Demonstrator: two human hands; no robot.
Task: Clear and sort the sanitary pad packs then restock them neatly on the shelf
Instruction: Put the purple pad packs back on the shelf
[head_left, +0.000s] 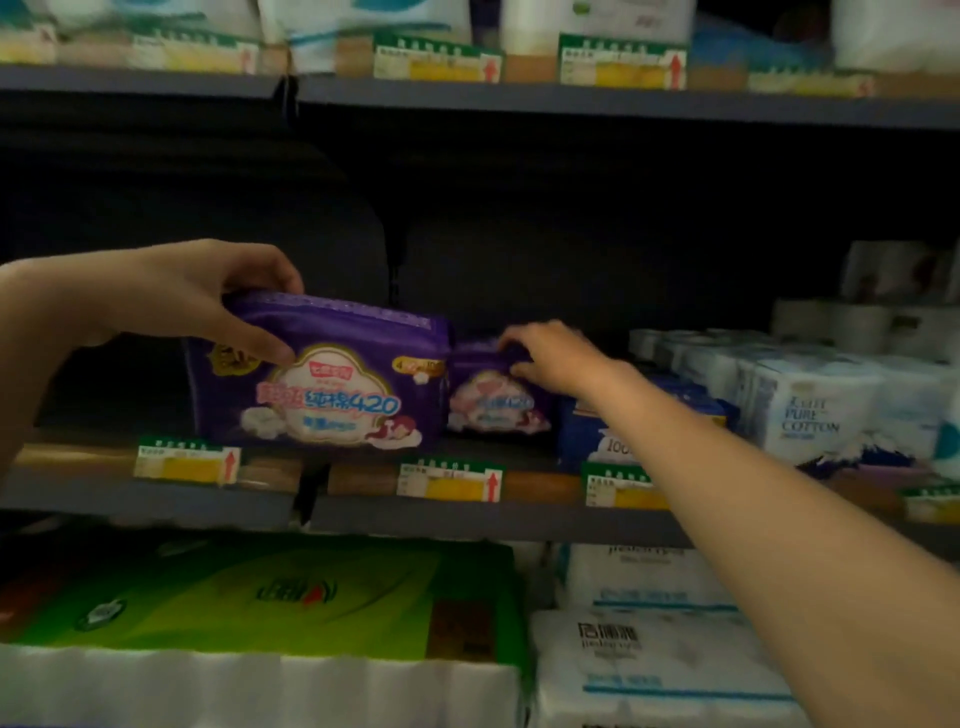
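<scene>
A purple sanitary pad pack marked 420 stands at the front of the middle shelf. My left hand grips its top left corner, thumb on the front face and fingers over the top edge. Just to its right and deeper in the shelf sits a second purple pad pack. My right hand reaches in and its curled fingers hold that pack's top right corner. The space behind and left of the packs is dark.
A blue box stands right of the second pack, with white tissue packs beyond it. Price tags line the shelf edge. Green-wrapped tissue bundles and white packs fill the shelf below. More goods sit on the shelf above.
</scene>
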